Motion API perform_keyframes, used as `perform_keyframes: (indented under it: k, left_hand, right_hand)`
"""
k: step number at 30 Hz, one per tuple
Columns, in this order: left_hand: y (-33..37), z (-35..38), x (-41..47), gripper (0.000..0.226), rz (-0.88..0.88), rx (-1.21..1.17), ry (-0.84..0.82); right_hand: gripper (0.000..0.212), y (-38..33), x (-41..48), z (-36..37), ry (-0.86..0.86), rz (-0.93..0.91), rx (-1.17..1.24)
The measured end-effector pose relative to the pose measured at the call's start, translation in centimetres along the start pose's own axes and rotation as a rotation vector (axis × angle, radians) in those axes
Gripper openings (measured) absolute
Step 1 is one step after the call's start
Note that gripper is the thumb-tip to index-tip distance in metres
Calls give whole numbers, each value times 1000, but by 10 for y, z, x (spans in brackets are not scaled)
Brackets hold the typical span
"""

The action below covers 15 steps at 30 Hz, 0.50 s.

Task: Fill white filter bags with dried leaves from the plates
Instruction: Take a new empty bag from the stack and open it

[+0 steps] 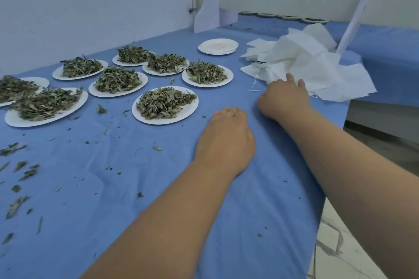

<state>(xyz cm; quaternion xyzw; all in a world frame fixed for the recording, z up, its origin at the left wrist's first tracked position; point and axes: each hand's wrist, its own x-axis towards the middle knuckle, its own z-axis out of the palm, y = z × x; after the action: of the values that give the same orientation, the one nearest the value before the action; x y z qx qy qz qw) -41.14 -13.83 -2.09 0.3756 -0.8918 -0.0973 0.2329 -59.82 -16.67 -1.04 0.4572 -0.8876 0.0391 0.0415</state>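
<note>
Several white paper plates heaped with dried green leaves stand on the blue cloth, the nearest plate (165, 105) just left of my hands. A loose pile of white filter bags (301, 63) lies at the right, with thin strings trailing from its near edge. My right hand (284, 98) reaches to that near edge, its fingers stretched out and touching the bags. My left hand (226, 138) rests on the cloth with its fingers curled under, holding nothing, a little right of the nearest plate.
A stack of bare white plates (218, 46) sits behind the leaf plates. Loose leaf bits (21, 170) litter the cloth at the left. White card pieces (208, 7) stand at the back. The table edge (333, 165) drops off on the right.
</note>
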Motion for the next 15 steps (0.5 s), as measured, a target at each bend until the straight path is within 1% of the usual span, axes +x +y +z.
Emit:
perform_keyframes:
  k: [2, 4, 5, 7, 8, 9, 11, 12, 13, 14, 15]
  left_hand:
    - [0, 0, 0, 24, 7, 1, -14]
    - [0, -2, -1, 24, 8, 3, -24]
    - [1, -2, -1, 24, 6, 0, -28]
    - [1, -3, -1, 25, 1, -9, -25]
    - [1, -3, -1, 26, 4, -19, -16]
    - [0, -3, -2, 26, 5, -33, -9]
    - [0, -4, -2, 27, 1, -68, 9]
    - [-1, -4, -3, 27, -6, -86, 19]
    - [-2, -4, -3, 27, -24, -106, 28]
    - [-2, -5, -4, 28, -45, -132, 47]
    - [-2, -5, -4, 31, -68, -162, 68]
  right_hand:
    - [37, 1, 1, 0, -2, -7, 12]
    - [17, 0, -3, -3, 70, -35, 26]
    - [18, -1, -7, -5, 132, -59, 47]
    - [28, -4, -15, -8, 237, -86, 115]
    - [30, -5, -20, -10, 292, -88, 147]
    - [29, -6, -23, -12, 338, -95, 167]
    - [14, -7, -25, -14, 410, -136, 157]
    - [12, -8, -26, -16, 442, -165, 158]
    - [20, -8, -27, -18, 472, -195, 180]
    - [23, -9, -29, -19, 500, -227, 237]
    - [20, -11, -31, -21, 510, -238, 342]
